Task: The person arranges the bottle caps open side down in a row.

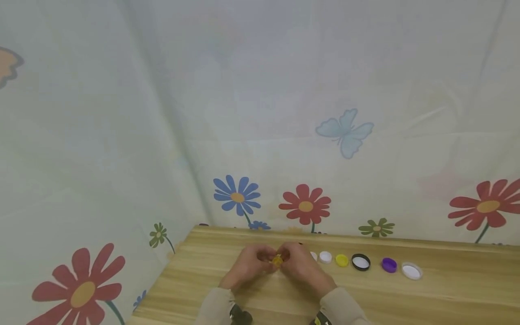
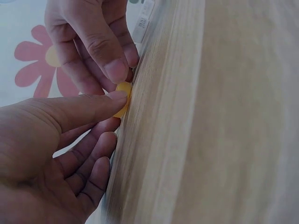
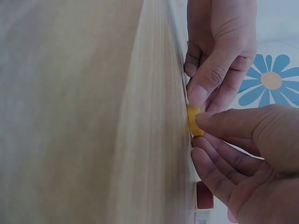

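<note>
A small yellow bottle cap is held between my two hands, low over the wooden table. My left hand pinches its left side with thumb and fingers. From the other side my right hand pinches it too. In the left wrist view the left thumb lies across the yellow cap, and the right fingertips meet its upper edge. The right wrist view shows the same cap at the table surface, partly covered by both thumbs. Fingers hide much of it.
Right of the hands runs a row of round caps: a white cap, a yellow cap, a black-rimmed cap, a purple cap and a clear-rimmed lid. A dark red cap stands by the right hand. Behind hangs a flowered curtain.
</note>
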A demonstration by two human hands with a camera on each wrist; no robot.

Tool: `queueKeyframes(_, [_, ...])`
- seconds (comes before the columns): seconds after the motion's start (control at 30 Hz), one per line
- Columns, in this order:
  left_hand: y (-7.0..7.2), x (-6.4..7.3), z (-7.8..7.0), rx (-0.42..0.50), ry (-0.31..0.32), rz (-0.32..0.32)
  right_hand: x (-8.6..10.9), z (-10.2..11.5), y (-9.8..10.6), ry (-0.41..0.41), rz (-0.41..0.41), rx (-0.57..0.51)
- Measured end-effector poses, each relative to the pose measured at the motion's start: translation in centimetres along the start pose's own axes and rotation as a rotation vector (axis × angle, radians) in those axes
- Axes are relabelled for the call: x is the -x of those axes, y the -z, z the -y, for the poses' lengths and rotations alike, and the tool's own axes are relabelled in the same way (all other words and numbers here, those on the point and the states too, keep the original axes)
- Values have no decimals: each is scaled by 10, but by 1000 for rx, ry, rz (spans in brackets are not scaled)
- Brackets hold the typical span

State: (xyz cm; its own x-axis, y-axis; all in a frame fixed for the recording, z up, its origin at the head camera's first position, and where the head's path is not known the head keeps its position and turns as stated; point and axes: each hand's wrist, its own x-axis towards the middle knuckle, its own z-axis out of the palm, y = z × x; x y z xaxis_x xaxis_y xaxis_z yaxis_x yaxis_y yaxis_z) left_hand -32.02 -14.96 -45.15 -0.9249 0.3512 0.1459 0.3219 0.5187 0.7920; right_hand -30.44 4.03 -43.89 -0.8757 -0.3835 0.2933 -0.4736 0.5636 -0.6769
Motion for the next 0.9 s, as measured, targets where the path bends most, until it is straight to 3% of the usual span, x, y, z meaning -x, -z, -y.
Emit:
queueKeyframes(0.53, [3,1,-3,38,-24,-33,3,1,9,-11,-52,-56])
queueKeyframes(0.73, [7,6,-6,119,-80,-54,4,2,13,-34,-56,-128])
queueKeyframes(0.9, [10,7,-6,120,-101,-69,4,5,15,-69,-60,-152])
